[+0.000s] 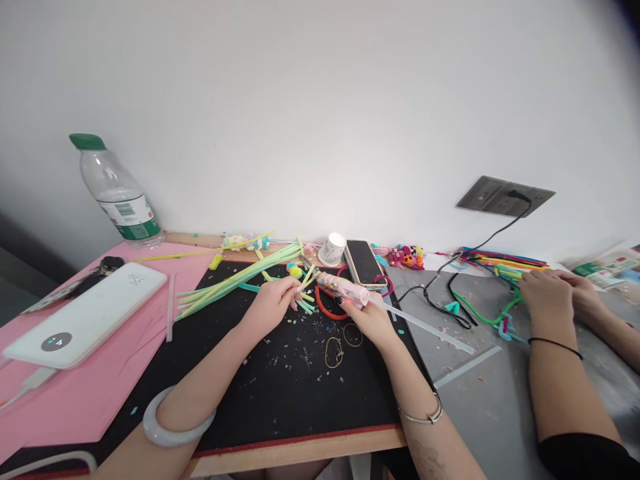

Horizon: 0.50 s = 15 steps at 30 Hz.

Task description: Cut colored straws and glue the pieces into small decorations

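My right hand (367, 317) grips a pink hot glue gun (345, 288), its nozzle pointing left and a long clear glue stick (430, 325) poking out the back. Close to the nozzle, my left hand (280, 300) pinches a short yellow pipe cleaner (309, 277). Just behind those fingers is a small yellow and blue fuzzy piece (295, 269); whether it is joined to the pinched pipe cleaner I cannot tell. A bundle of pale green and yellow pipe cleaners (240, 280) lies left of my left hand. Past the glue gun, a red-orange loop (327, 308) lies partly hidden.
A paper cup (333, 249) and a phone (365, 263) stand by the wall. Rubber bands (334, 352) and scraps lie on the black mat (280, 407). At left are a power bank (90, 313) and a bottle (120, 193). A co-worker's hands (547, 293) work at right near a black cable (493, 233).
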Available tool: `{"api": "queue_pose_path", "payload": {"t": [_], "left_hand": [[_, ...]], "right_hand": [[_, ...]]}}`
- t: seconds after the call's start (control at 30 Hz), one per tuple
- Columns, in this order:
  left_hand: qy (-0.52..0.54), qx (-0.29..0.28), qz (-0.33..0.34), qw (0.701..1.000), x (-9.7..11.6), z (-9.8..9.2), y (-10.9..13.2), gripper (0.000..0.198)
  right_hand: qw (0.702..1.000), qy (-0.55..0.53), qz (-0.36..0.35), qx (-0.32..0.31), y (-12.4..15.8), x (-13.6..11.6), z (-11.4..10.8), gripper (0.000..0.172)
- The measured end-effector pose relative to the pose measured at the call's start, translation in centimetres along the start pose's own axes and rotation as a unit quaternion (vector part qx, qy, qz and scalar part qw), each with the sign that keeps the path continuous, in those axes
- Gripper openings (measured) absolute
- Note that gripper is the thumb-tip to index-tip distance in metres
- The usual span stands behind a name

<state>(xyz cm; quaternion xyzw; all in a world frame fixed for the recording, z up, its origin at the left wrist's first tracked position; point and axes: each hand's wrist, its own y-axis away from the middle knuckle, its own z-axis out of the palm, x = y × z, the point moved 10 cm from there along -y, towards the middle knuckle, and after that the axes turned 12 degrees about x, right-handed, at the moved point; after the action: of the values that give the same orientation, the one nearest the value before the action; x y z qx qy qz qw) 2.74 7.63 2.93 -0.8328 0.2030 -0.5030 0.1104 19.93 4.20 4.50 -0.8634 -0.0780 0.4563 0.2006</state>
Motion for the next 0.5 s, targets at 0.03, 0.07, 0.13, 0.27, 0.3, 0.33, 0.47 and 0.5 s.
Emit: {"api": "queue_pose_path", "payload": {"t": [0.03,0.07,0.13,0.27,0.3,0.33,0.47,0.5], "left_hand": [[0.0,0.0,0.0,1.0,0.02,0.0,0.02,0.026],[0.001,0.0,0.0,1.0,0.02,-0.02,0.03,0.025],[0.002,0.001,-0.001,1.0,-0.01,-0.03,0.06,0.025],[-0.001,0.001,0.001,1.0,-0.14,0.02,0.03,0.026],[-0.002,0.001,0.002,1.0,-0.17,0.02,0.02,0.025],[-0.002,0.002,0.003,1.0,-0.18,0.02,0.0,0.025],[0.0,0.001,0.001,1.0,-0.2,0.04,-0.01,0.025],[0.0,0.002,0.001,1.0,-0.17,0.04,-0.01,0.025]], "right_hand": [[1.0,-0.004,0.0,-0.002,-0.02,0.0,0.02,0.036],[1.0,-0.007,0.002,-0.005,-0.02,0.0,0.08,0.037],[1.0,-0.011,0.005,-0.013,-0.03,0.01,0.2,0.037],[1.0,-0.004,0.009,-0.007,-0.07,0.05,0.01,0.036],[1.0,-0.003,0.008,-0.003,-0.09,0.03,-0.09,0.036],[1.0,-0.002,0.006,0.0,-0.1,-0.04,-0.15,0.036],[1.0,-0.004,-0.007,-0.002,-0.11,-0.45,-0.16,0.038],[1.0,-0.004,-0.007,-0.004,-0.11,-0.46,-0.14,0.038]]}}
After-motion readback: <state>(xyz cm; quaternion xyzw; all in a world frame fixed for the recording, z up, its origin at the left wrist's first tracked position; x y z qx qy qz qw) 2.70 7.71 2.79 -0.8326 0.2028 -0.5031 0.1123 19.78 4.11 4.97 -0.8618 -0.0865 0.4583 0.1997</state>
